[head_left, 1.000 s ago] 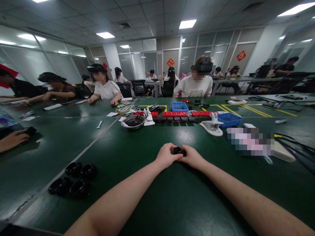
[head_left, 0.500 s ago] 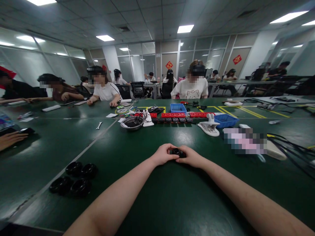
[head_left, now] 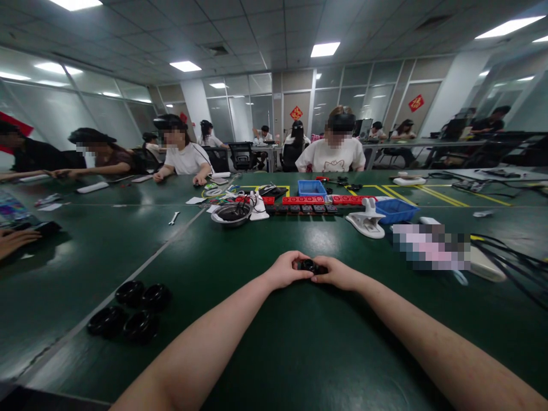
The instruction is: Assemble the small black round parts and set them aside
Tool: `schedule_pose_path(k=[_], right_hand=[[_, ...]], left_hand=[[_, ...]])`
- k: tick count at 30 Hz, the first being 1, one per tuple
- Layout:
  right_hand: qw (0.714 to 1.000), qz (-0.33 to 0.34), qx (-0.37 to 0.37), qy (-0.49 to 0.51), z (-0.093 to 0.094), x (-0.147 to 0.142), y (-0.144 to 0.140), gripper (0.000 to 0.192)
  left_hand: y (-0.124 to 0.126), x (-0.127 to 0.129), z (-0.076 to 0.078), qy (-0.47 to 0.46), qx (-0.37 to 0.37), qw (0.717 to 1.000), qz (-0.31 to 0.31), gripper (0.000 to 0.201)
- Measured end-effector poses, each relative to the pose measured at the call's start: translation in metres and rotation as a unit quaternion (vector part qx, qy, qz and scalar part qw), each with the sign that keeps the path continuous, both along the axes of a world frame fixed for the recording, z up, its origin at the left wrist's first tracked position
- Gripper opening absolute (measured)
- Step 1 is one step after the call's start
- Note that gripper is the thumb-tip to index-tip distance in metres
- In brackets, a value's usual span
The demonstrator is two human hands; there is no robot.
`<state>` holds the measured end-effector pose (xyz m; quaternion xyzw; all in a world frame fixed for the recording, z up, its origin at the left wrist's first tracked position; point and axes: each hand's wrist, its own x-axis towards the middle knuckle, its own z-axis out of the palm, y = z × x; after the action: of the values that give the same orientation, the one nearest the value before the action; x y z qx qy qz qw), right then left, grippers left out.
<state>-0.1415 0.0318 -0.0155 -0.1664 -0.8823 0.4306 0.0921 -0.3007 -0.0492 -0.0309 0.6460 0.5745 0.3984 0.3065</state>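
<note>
Where both hands meet (tabletop): black part.

Small black part, round-ish, glossy, looks like a little ring or cap; exact shape hard to tell, mostly covered. Held low over the green table, pinched between left hand and right hand, fingers of both touching it from either side. Only its top and middle show between the fingertips. Sits centre of view, straight ahead of the person
</note>
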Motion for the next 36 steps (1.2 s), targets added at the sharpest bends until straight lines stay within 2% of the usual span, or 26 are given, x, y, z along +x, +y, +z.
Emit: schedule_pose_path(k=[9,12,18,22,25,28,32,36], right_hand=[[1.0,-0.017,-0.009,-0.009,-0.003,-0.001,0.001,0.028],[0.999,-0.04,0.011,-0.011,-0.005,-0.002,0.0,0.027],[0.984,-0.134,0.113,-0.028,-0.012,-0.009,-0.004,0.024],[0.947,-0.215,0.227,-0.071,-0.015,-0.017,-0.014,0.022],[0.924,-0.238,0.288,-0.087,-0.013,-0.02,-0.022,0.021],[0.929,-0.217,0.289,-0.078,-0.01,-0.018,-0.025,0.027],[0.97,-0.09,0.224,-0.033,-0.006,-0.009,-0.016,0.034],[0.989,-0.026,0.143,-0.006,-0.005,-0.003,-0.002,0.028]], left_hand=[[-0.002,0.003,0.004,-0.001,-0.005,1.0,0.013,0.044],[-0.004,0.007,0.006,0.008,0.003,0.999,0.034,0.043],[-0.007,0.02,0.005,0.067,0.038,0.988,0.137,0.034],[-0.007,0.026,0.004,0.1,0.046,0.971,0.21,0.032],[-0.007,0.024,0.005,0.101,0.056,0.97,0.215,0.031],[-0.008,0.015,0.007,0.078,0.052,0.985,0.147,0.033],[-0.009,0.004,0.01,0.034,0.006,0.999,0.03,0.039],[-0.009,0.002,0.012,0.069,0.058,0.995,0.037,0.036]])
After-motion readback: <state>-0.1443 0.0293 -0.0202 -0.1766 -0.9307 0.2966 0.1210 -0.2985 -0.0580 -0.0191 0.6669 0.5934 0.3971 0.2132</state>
